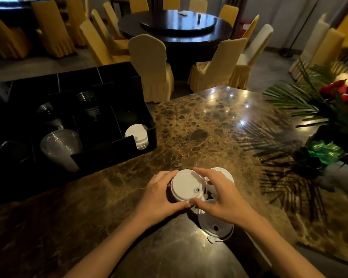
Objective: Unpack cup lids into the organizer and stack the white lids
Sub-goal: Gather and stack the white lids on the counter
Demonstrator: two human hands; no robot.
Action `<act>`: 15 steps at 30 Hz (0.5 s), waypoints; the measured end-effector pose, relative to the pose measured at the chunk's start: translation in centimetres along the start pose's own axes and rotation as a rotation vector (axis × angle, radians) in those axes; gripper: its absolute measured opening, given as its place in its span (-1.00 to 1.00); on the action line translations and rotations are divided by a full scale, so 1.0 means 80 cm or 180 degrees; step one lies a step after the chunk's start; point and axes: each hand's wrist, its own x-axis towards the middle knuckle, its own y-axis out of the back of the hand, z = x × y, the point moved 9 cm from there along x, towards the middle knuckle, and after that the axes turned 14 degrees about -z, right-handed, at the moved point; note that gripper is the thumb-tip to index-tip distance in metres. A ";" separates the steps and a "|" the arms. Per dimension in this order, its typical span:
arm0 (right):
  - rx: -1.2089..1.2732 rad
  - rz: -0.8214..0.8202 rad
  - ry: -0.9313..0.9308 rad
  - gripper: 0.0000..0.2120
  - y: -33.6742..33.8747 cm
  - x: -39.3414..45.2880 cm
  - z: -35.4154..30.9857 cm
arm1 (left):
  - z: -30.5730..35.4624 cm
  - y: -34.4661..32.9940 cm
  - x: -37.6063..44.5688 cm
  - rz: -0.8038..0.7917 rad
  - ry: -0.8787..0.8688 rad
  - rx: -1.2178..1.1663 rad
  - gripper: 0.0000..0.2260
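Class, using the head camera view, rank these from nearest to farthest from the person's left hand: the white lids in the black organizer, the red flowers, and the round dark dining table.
From the left hand:
1. White lids in the organizer, up and left, in the organizer's right front compartment.
2. Red flowers, far right on the marble table.
3. Round dark dining table, across the room, behind the chairs.

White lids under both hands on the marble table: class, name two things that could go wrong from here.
1. Both hands, left hand and right hand, squeeze the top lid; its thin rim might buckle.
2. A loose lid lies near the table edge, under the right wrist; a nudge could knock it off.
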 end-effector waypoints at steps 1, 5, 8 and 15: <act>-0.0009 -0.0008 -0.0047 -0.28 0.000 0.001 0.005 | -0.001 -0.004 0.002 0.0017 0.0026 0.0006 -0.19; 0.0057 -0.0143 -0.0156 -0.26 -0.003 0.008 0.018 | -0.005 -0.016 0.007 0.0108 0.0151 0.0000 -0.21; -0.0039 -0.0299 -0.0176 -0.26 -0.012 0.012 0.026 | -0.009 -0.026 0.007 0.0134 0.0302 0.0063 -0.22; -0.0282 -0.0472 -0.0201 -0.26 -0.027 0.014 0.038 | -0.011 -0.032 0.005 0.0166 0.0399 0.0483 -0.24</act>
